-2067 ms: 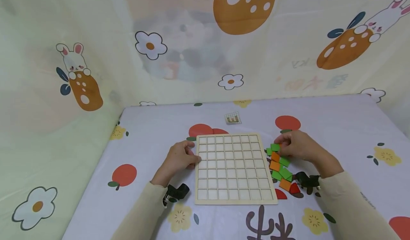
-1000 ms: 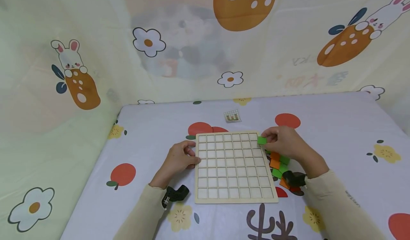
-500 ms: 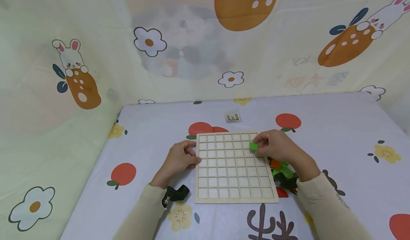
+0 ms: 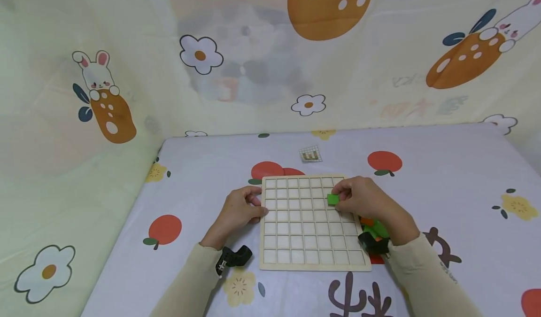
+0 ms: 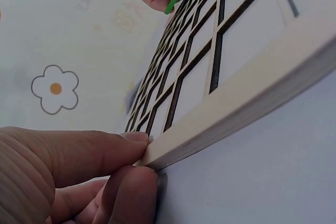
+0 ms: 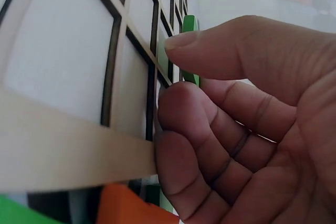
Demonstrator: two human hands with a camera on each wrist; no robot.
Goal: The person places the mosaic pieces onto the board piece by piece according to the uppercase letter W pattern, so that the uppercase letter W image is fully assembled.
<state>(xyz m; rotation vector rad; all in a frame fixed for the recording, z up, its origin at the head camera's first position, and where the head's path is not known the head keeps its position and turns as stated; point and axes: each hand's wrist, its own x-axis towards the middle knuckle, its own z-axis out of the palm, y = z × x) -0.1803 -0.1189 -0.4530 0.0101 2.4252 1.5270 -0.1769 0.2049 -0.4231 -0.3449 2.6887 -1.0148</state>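
Observation:
A pale wooden board [image 4: 314,267] divided into a grid of square cells lies flat on the cloth. Its left edge is held by my left hand [image 4: 237,207]; in the left wrist view the thumb is on the frame [image 5: 226,108] with curled fingers against its side. Over the board's upper right cells, my right hand [image 4: 367,198] pinches a small green square tile [image 4: 332,199] between thumb and fingers. The right wrist view shows this green tile [image 6: 190,23] standing edge-on close above the cells, its lower part hidden behind the thumb.
Beside the board's right edge lie loose orange tiles [image 4: 367,221] and green tiles [image 4: 381,229], partly covered by my right wrist and its black camera [image 4: 374,243]. A small gridded card [image 4: 310,154] lies behind the board. A printed cloth [image 4: 203,166] covers the table.
My right hand has taken a green tile from the pile and carried it left, over the board's upper right cells, moving slightly nearer the body. My left hand keeps its place.

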